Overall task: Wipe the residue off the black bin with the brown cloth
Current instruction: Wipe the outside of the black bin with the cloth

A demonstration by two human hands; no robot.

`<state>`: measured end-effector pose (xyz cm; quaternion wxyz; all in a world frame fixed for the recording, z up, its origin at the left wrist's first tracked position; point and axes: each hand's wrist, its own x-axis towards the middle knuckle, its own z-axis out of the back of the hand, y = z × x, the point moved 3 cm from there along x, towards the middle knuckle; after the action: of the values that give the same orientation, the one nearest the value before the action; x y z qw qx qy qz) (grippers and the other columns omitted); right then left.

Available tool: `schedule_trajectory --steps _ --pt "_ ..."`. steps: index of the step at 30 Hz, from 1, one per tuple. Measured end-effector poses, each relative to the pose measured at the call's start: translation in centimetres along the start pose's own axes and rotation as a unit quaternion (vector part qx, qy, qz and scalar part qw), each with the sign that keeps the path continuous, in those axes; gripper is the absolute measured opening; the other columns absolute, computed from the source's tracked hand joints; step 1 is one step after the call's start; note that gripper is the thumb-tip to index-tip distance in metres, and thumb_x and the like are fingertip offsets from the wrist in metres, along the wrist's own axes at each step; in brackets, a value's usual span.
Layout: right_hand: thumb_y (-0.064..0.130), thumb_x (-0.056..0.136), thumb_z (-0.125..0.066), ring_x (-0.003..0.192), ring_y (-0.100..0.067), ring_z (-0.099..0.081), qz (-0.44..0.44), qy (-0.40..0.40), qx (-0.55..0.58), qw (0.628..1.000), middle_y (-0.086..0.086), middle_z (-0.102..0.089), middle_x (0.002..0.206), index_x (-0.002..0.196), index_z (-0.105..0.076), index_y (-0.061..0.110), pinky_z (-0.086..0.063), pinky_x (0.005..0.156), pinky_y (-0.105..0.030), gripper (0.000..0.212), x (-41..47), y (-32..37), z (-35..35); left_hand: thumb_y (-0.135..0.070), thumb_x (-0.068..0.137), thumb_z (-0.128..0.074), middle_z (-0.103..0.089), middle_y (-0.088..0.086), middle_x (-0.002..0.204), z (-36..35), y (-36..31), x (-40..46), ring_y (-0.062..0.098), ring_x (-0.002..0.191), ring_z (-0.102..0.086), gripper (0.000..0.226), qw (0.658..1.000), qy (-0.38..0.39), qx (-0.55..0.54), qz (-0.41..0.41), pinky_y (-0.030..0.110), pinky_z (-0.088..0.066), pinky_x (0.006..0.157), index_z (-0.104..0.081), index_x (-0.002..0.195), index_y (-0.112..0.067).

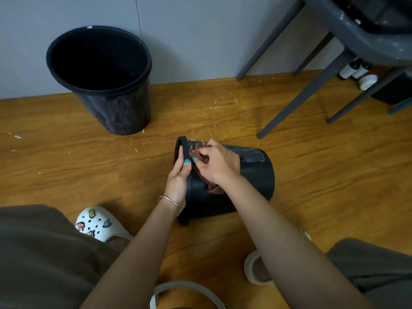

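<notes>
A: Where's the black bin point(256, 175)?

B: Lying on its side on the wooden floor point(89, 170), in front of the person, rim to the left, base to the right. A whitish residue patch point(254, 156) shows on the upper side wall near the base end.

A: Hands?

B: Left hand point(178, 177) grips the rim, fingers hooked over the edge, thumb lying along the outer wall. There's a bracelet point(170, 200) on that wrist. Right hand point(219, 163) is curled around the brown cloth point(213, 187), holding it bunched against the bin's side just behind the rim. Cloth sticks out above the fingers and below the wrist.

A: Cloth on the residue?

B: No. The patch is to the right of the hand, uncovered.

A: Anything else around?

B: A second black bin point(104, 76) stands upright further back left, by the grey wall point(189, 30), its outside streaked grey-white. White flecks point(214, 103) are scattered on the floor between the two bins. Grey chair legs point(312, 85) at upper right, with bottles point(354, 70) and a white lidded tub point(367, 82) under the chair. White clog with charms point(98, 224) at lower left. A pale curved rim point(185, 286) sits at the bottom edge; can't tell what it belongs to.
</notes>
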<state>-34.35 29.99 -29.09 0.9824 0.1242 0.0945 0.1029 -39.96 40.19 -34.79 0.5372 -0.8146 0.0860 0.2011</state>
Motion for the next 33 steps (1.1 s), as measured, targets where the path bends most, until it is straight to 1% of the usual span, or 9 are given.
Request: schedule_trajectory --steps 2,6,9,11,16,20,28,31,33 --pt "0.046 0.092 -0.057 0.093 -0.015 -0.057 0.010 -0.045 -0.007 0.999 0.008 -0.052 0.106 0.108 -0.068 0.039 -0.046 0.069 -0.029 0.022 -1.9 0.0 -0.7 -0.015 0.101 -0.041 -0.042 -0.005 0.145 -0.1 0.1 -0.2 0.003 0.124 -0.046 0.051 1.000 -0.007 -0.003 -0.010 0.019 -0.041 0.101 -0.028 0.147 -0.032" --pt "0.045 0.090 -0.060 0.090 -0.013 -0.056 0.006 -0.090 0.015 0.996 0.008 -0.054 0.104 0.107 -0.071 0.035 -0.041 0.062 -0.025 0.022 -6.5 0.0 -2.6 -0.019 0.101 -0.041 -0.038 -0.002 0.149 -0.2 0.2 0.2 0.016 0.132 -0.042 0.048 1.000 -0.003 -0.029 0.001 0.037 -0.036 0.110 -0.034 0.142 -0.043" --pt "0.041 0.084 -0.067 0.085 -0.013 -0.057 -0.001 -0.102 0.016 0.995 0.008 -0.055 0.100 0.100 -0.073 0.033 -0.042 0.057 -0.023 0.019 -8.6 -0.5 -3.5 -0.020 0.102 -0.039 -0.041 -0.009 0.140 -0.6 -0.3 -0.3 0.009 0.119 -0.050 0.047 0.999 -0.010 -0.029 0.011 0.027 -0.044 0.097 -0.033 0.144 -0.041" --pt "0.043 0.085 -0.066 0.085 -0.013 -0.057 -0.011 -0.105 0.013 0.994 0.009 -0.055 0.100 0.099 -0.073 0.035 -0.040 0.057 -0.023 0.018 -8.8 -0.6 -3.4 -0.019 0.102 -0.040 -0.036 -0.004 0.148 -0.7 -0.6 -0.4 0.013 0.129 -0.043 0.048 1.000 -0.011 -0.017 0.000 0.030 -0.038 0.105 -0.032 0.144 -0.040" --pt "0.048 0.093 -0.054 0.094 -0.016 -0.058 -0.087 -0.040 0.018 0.995 0.008 -0.052 0.112 0.109 -0.067 0.037 -0.046 0.070 -0.028 0.024 -3.2 0.6 -0.8 -0.013 0.101 -0.039 -0.035 -0.007 0.150 -0.4 0.2 -1.7 0.008 0.136 -0.033 0.053 1.000 -0.006 0.020 -0.021 0.023 -0.030 0.107 -0.027 0.146 -0.038" --pt "0.047 0.094 -0.052 0.098 -0.019 -0.059 -0.054 0.007 -0.001 0.999 0.007 -0.052 0.116 0.110 -0.068 0.036 -0.043 0.069 -0.028 0.025 -0.8 0.9 0.2 -0.011 0.101 -0.039 -0.039 -0.011 0.143 -0.2 0.4 -1.6 -0.005 0.118 -0.044 0.053 1.000 -0.004 0.023 -0.011 0.004 -0.041 0.084 -0.027 0.148 -0.033" --pt "0.047 0.093 -0.053 0.094 -0.008 -0.055 -0.042 -0.028 0.072 0.996 0.015 -0.050 0.113 0.116 -0.064 0.037 -0.043 0.068 -0.024 0.028 -9.7 -0.6 -2.3 -0.023 0.101 -0.040 -0.024 -0.007 0.155 -0.5 0.8 -2.0 0.012 0.139 -0.029 0.056 0.998 0.010 0.064 0.001 0.037 -0.026 0.116 -0.018 0.143 -0.055" --pt "0.051 0.091 -0.056 0.093 -0.008 -0.055 -0.109 0.025 0.164 0.980 0.016 -0.051 0.105 0.106 -0.068 0.034 -0.049 0.074 -0.029 0.026 -10.3 -2.9 -1.4 -0.009 0.099 -0.044 -0.029 -0.001 0.154 -0.7 0.3 -2.3 0.017 0.139 -0.032 0.066 0.998 0.010 0.057 0.008 0.043 -0.025 0.116 -0.014 0.149 -0.041" --pt "0.048 0.091 -0.059 0.097 -0.012 -0.056 -0.178 -0.023 0.296 0.938 0.011 -0.053 0.103 0.100 -0.068 0.029 -0.048 0.075 -0.030 0.023 -10.1 -4.7 0.0 0.004 0.094 -0.045 -0.037 0.003 0.150 -0.7 -0.5 -2.2 0.022 0.133 -0.042 0.075 0.999 -0.005 0.026 0.018 0.046 -0.031 0.113 -0.010 0.151 -0.031"
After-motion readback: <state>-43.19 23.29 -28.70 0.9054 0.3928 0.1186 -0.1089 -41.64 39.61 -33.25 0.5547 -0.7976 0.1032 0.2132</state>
